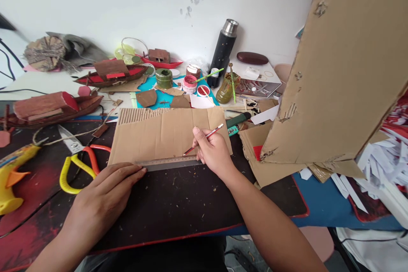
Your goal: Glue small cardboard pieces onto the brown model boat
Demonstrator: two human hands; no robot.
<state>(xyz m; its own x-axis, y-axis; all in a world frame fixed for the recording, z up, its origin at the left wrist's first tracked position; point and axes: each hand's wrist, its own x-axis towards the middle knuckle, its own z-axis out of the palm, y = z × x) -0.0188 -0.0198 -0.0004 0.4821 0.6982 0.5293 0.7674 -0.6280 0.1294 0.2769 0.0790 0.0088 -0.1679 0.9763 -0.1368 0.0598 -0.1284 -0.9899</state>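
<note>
A sheet of corrugated cardboard [159, 138] lies on the dark mat, its top left part peeled to bare ridges. A metal ruler [174, 162] runs along its near edge. My left hand [105, 189] lies on the ruler's left end, fingers stretched out and pressing it down. My right hand [211, 151] grips a red-and-black pencil [208, 134], its tip on the cardboard just above the ruler. The right hand's lower fingers rest by the ruler's right end, which they partly hide.
Yellow-and-orange scissors [78, 157] and a yellow glue gun [15, 178] lie left. Model boats [54, 108], paint jars [164, 78] and a black thermos [223, 51] stand behind. A large cardboard panel [338, 72] leans at right, beside white paper scraps [379, 165].
</note>
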